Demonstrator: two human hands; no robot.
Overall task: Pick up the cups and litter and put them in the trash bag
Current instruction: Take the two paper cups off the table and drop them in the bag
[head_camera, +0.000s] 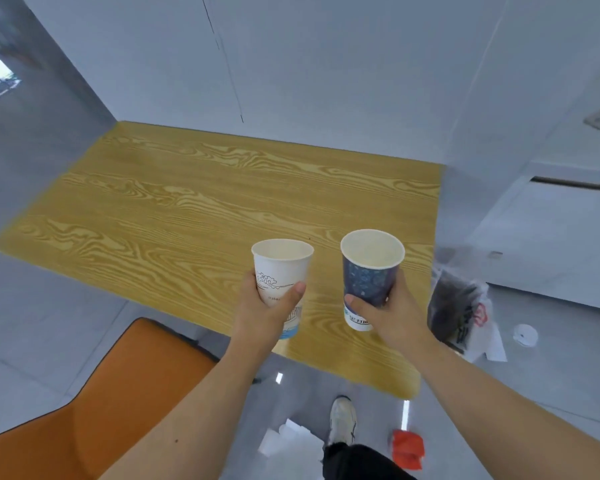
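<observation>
A person stands at the near edge of a wood-grain worktop [194, 202], both bare arms stretched forward, a paper cup raised upright in each hand above the near right part of the surface. The left hand [267, 306] has its grip wrapped around the lower half of a white paper cup [282, 271] printed with a wave line drawing, thumb across the front. The right hand [392, 310] has its grip closed around a dark blue patterned paper cup [369, 275] with a white band at its base, thumb pressed just above that band. Both cups look empty inside, and they are held near each other without touching.

On the grey floor to the right of the worktop, just beyond the right hand, sits a translucent plastic trash bag [465, 306] with red print and a dark mass inside; what that mass is cannot be made out from this angle. A little farther right on the floor lies a round white lid [525, 335]. Near the person's sneaker [342, 419] at the lower edge lie crumpled white paper [288, 441] and a red wrapper [407, 448]. An orange chair [94, 403] stands at the lower left, close beside the worktop's near corner.
</observation>
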